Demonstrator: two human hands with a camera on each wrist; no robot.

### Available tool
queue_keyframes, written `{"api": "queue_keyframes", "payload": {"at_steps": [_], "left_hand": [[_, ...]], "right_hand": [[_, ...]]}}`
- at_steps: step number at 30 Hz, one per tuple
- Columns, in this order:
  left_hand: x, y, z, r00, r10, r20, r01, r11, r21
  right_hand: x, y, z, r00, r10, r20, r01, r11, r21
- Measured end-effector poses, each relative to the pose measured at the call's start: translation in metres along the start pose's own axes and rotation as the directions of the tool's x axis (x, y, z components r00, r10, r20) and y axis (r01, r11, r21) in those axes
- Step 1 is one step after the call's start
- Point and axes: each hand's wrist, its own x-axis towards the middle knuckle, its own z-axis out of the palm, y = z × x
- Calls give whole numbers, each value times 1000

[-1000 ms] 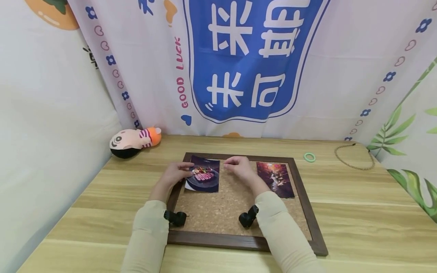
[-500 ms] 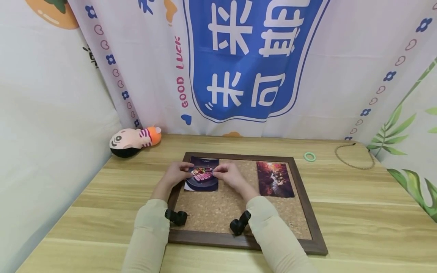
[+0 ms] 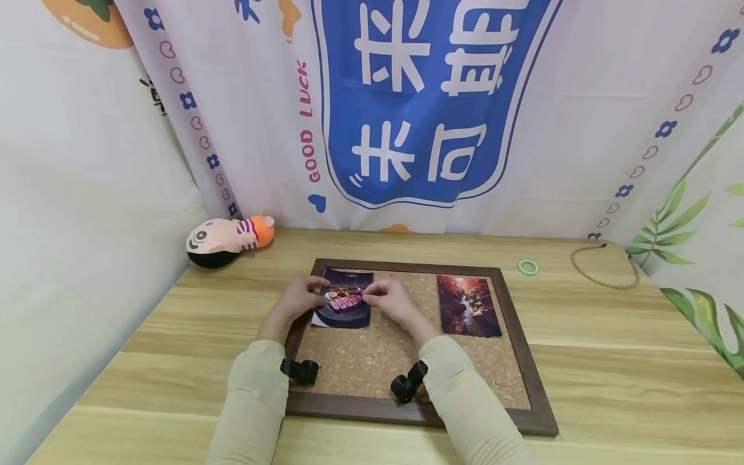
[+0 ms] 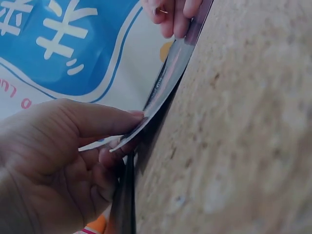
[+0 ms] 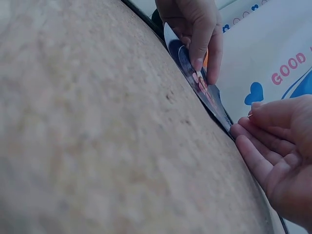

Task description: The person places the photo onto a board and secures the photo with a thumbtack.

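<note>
On a brown-framed cork board (image 3: 372, 365) lies a photo of sliced meat on a dark plate (image 3: 344, 318). My left hand (image 3: 298, 298) pinches the photo's left edge between thumb and fingers. In the left wrist view that edge of the photo (image 4: 168, 73) curves up off the cork. My right hand (image 3: 394, 302) is at the photo's right edge. Its thumb and forefinger pinch a thin pin (image 5: 250, 115), mostly hidden, while its other fingers touch the photo's edge. A second photo, of a stream among red leaves (image 3: 468, 307), lies on the board's right side.
A plush doll (image 3: 229, 242) lies at the table's back left. Toward the back right are a green ring (image 3: 527, 267) and a thin braided cord loop (image 3: 601, 284). A printed curtain (image 3: 290, 200) hangs behind the wooden table (image 3: 628, 381).
My right hand has come left and toward me, from the cork's upper middle to the meat photo's right edge. The photo's top edge sits slightly lower. My left hand has barely moved.
</note>
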Motion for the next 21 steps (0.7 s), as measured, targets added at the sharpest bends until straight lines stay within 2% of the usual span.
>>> {"api": "queue_keyframes", "payload": {"at_steps": [4,8,14,16,21], "left_hand": [[-1,4,2,999,42,1,-42,984,171],[-3,11,3,999,32,-1,-30,960,278],[-4,14,3,1000,17,6,-18,959,281],[-3,14,3,1000,13,6,-14,960,280],[-4,14,3,1000,11,-1,-10,956,293]], "right_hand": [[0,3,0,1000,10,-4,-10,1000,9],[-3,0,0,1000,-1,-5,2,1000,21],[-7,-5,-2,1000,-1,12,0,999,33],[-3,3,-2,1000,4,14,-5,1000,28],[-2,2,-2,1000,17,14,-18,999,27]]}}
